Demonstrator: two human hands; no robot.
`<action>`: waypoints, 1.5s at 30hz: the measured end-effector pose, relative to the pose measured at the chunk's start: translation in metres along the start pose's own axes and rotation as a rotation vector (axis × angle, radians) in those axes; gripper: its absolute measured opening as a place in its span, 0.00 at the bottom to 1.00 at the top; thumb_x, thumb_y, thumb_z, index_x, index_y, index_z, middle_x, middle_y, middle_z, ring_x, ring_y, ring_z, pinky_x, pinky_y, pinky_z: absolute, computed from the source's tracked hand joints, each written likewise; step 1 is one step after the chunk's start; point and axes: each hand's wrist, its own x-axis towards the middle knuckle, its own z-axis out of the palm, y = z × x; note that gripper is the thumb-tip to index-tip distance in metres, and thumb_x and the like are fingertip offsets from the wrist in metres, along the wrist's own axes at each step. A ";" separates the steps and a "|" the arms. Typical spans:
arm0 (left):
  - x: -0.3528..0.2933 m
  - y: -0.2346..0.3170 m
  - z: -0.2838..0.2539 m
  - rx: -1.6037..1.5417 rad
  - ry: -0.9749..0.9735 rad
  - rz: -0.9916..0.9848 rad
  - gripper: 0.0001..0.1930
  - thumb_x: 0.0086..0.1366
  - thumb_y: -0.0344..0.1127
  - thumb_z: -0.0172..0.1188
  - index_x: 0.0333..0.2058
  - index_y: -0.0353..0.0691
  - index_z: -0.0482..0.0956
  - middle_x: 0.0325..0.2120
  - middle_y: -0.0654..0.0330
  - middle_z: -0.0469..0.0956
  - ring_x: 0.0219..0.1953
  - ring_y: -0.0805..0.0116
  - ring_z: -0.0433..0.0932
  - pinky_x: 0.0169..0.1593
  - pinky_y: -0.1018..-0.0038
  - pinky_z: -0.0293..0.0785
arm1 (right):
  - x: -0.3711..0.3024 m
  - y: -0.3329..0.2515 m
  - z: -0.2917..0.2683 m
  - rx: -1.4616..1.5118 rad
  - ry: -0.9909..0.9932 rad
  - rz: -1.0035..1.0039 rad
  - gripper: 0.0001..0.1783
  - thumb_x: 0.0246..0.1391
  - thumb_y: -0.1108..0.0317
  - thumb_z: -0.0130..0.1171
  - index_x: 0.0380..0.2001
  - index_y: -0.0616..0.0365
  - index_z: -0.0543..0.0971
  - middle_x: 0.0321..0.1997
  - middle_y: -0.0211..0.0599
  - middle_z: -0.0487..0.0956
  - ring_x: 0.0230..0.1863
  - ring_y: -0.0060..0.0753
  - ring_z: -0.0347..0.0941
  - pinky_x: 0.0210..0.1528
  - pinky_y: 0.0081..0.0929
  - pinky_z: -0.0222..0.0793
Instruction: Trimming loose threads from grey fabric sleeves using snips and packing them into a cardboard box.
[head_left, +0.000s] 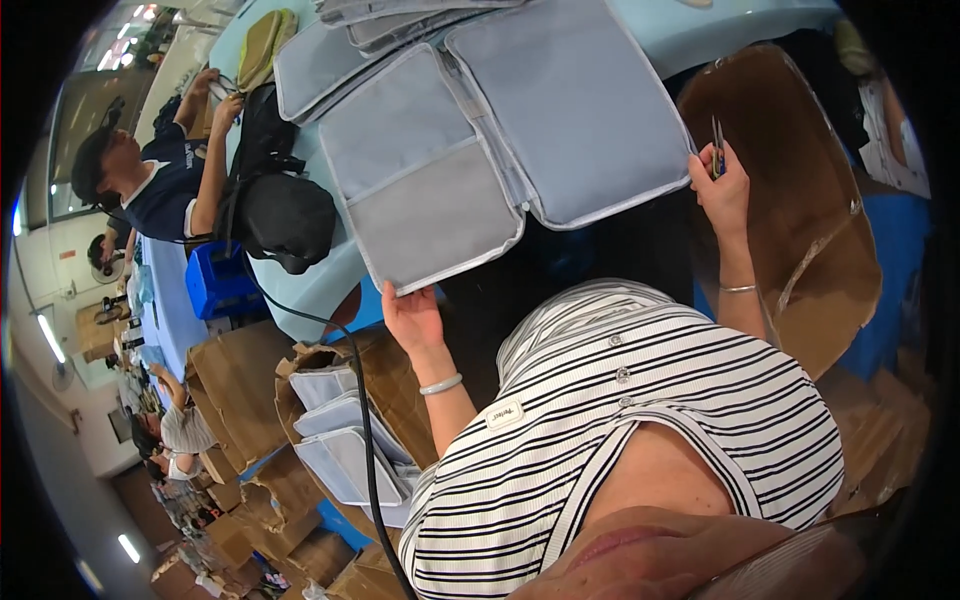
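A grey zip-around fabric case [590,110] lies spread open across the table edge before me. Its left panel [435,205] carries a sewn pocket, and pale piping runs round both halves. My left hand [412,318] pinches the near corner of that left panel, the thumb on top and the other fingers partly hidden beneath. At the right panel's near right corner, my right hand [722,190] grips the edge. The same hand holds small thread snips [718,150], their blades pointing up and away from me.
More grey cases [385,25] are stacked at the table's far side. A cardboard box [800,180] stands at right; another box [290,405] at lower left holds grey cases [350,440]. A black bag [290,215], cable [360,390], blue crate [215,280] and co-worker [165,170] are left.
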 end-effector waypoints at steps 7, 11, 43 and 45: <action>0.013 0.017 -0.021 -0.065 0.016 -0.116 0.15 0.59 0.30 0.54 0.46 0.37 0.72 0.45 0.56 0.75 0.48 0.58 0.73 0.48 0.62 0.71 | -0.001 -0.004 -0.002 0.039 0.006 0.030 0.09 0.50 0.69 0.57 0.22 0.58 0.68 0.14 0.25 0.70 0.14 0.13 0.64 0.16 0.15 0.59; 0.017 0.021 -0.021 -0.010 0.173 -0.167 0.13 0.57 0.24 0.55 0.42 0.40 0.72 0.39 0.59 0.76 0.39 0.65 0.75 0.37 0.71 0.72 | 0.000 -0.005 -0.003 0.026 -0.009 0.013 0.09 0.51 0.69 0.57 0.22 0.58 0.68 0.14 0.25 0.70 0.15 0.13 0.65 0.16 0.15 0.59; 0.013 0.014 0.011 0.807 0.240 0.348 0.16 0.61 0.30 0.55 0.45 0.42 0.62 0.42 0.62 0.65 0.42 0.70 0.67 0.35 0.76 0.70 | -0.016 0.008 0.001 0.187 -0.029 0.094 0.09 0.50 0.69 0.56 0.24 0.58 0.66 0.18 0.29 0.71 0.17 0.18 0.69 0.18 0.17 0.66; 0.007 0.007 0.008 0.912 0.104 0.645 0.16 0.60 0.30 0.54 0.46 0.40 0.61 0.42 0.62 0.64 0.42 0.71 0.66 0.43 0.76 0.68 | -0.015 0.011 0.005 0.195 -0.032 0.084 0.09 0.50 0.69 0.56 0.25 0.58 0.66 0.18 0.28 0.70 0.18 0.17 0.68 0.18 0.17 0.66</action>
